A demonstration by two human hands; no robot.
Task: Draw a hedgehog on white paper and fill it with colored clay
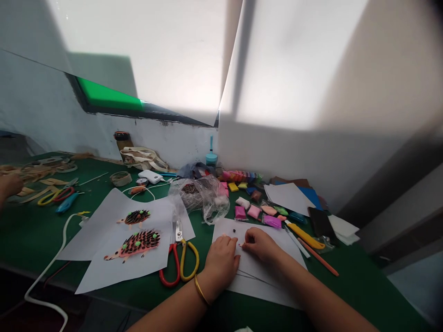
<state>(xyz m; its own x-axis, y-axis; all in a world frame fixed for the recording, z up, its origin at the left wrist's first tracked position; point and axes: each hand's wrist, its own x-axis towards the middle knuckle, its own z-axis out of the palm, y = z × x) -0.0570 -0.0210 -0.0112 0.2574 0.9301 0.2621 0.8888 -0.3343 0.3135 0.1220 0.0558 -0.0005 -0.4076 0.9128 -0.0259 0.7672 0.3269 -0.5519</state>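
A tiny pinkish piece (240,245) sits at the fingertips of the right hand (261,245), over the upper part of a white sheet (256,267), and it is too small to make out its shape. The right hand pinches it, thumb and forefinger brought together low at the paper, the other fingers curled in; its forearm slants in from the lower right. The left hand (221,263) lies palm down at the sheet's left side, fingers close together and reaching forward, thumb set apart from them and pointing toward the right hand; whether anything is under its palm cannot be told. A gold-coloured bangle (200,290) circles the left wrist, and that forearm rises from the bottom edge. Just beyond the fingertips rests a small black ball (234,230). Left of the left hand lie scissors (190,261) with one red and one yellow handle loop, beside a sheet bearing a large hedgehog figure (141,243). Wrapped coloured blocks (254,211) are scattered behind the white sheet, and an orange stick (319,258) lies to its right on the green tabletop (363,281).
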